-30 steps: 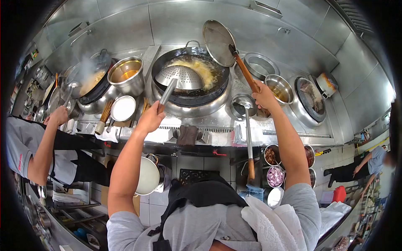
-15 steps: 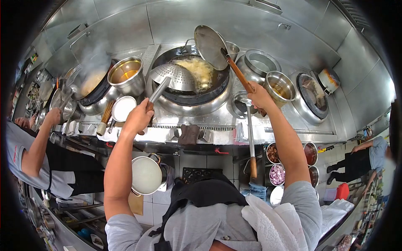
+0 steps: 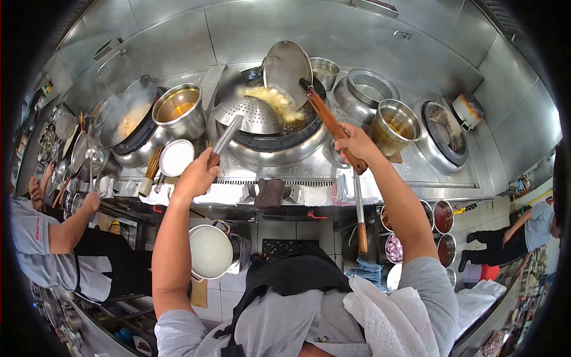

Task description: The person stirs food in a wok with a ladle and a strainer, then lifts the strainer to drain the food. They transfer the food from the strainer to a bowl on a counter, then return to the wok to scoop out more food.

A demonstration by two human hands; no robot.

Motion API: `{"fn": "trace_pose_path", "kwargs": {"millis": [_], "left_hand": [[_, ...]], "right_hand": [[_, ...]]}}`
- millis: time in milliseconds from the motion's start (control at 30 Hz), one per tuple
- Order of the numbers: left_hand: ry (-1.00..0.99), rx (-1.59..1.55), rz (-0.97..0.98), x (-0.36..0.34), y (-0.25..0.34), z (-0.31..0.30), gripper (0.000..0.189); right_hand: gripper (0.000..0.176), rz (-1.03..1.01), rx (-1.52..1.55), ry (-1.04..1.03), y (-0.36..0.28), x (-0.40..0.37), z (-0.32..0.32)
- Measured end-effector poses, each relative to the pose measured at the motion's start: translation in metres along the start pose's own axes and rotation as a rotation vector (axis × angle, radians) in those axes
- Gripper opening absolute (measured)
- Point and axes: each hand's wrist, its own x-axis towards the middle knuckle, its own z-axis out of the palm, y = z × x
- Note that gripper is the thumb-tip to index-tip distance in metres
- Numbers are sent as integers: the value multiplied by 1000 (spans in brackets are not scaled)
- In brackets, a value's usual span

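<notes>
In the middle stands a wok (image 3: 256, 141) of bubbling oil with pale yellow food (image 3: 278, 102) frying in it. My left hand (image 3: 199, 174) is closed round the handle of a perforated metal skimmer (image 3: 253, 116), whose domed bowl lies over the left front of the wok. My right hand (image 3: 358, 146) grips the long wooden handle of a round mesh strainer (image 3: 285, 68). The strainer's disc is tilted, its lower edge at the food on the right side of the wok.
Metal pots (image 3: 178, 110) of amber liquid flank the wok, another (image 3: 397, 128) at right. A ladle (image 3: 358, 208) juts over the counter's front edge. Co-workers stand at left (image 3: 41, 238) and far right (image 3: 517, 229). A pot of whitish liquid (image 3: 211, 251) sits below the counter.
The strainer has moved left and down to the food, its handle now steeper. The skimmer has shifted slightly left. The left co-worker's arms have moved.
</notes>
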Motion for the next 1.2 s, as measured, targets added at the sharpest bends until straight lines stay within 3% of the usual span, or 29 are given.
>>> {"fn": "trace_pose_path", "kwargs": {"millis": [100,233,467,767,933,1067,1167,1200], "left_hand": [[-9,73,74,5,-9,12,68],[16,-66,163,7,-14,28,68],[-74,-78,42,-12,14,25,71],[-65,-66,36,-17,9,27,72],[14,-98,117,-14,-6,32,70],[-2,-74,105,-12,-6,32,70],[-22,-84,72,-12,-3,32,71],[-41,-71,43,-14,3,29,71]], "right_hand": [[63,-36,-21,9,-13,-9,-5],[66,-84,-79,54,-34,-11,-2],[71,-137,-222,66,-56,-14,7],[61,-81,-521,7,-61,-3,23],[56,-106,-623,73,-47,-4,5],[54,-243,-821,196,-29,1,-19],[55,-154,-759,194,-46,-12,-23],[55,-239,-826,220,-46,-10,-27]]}}
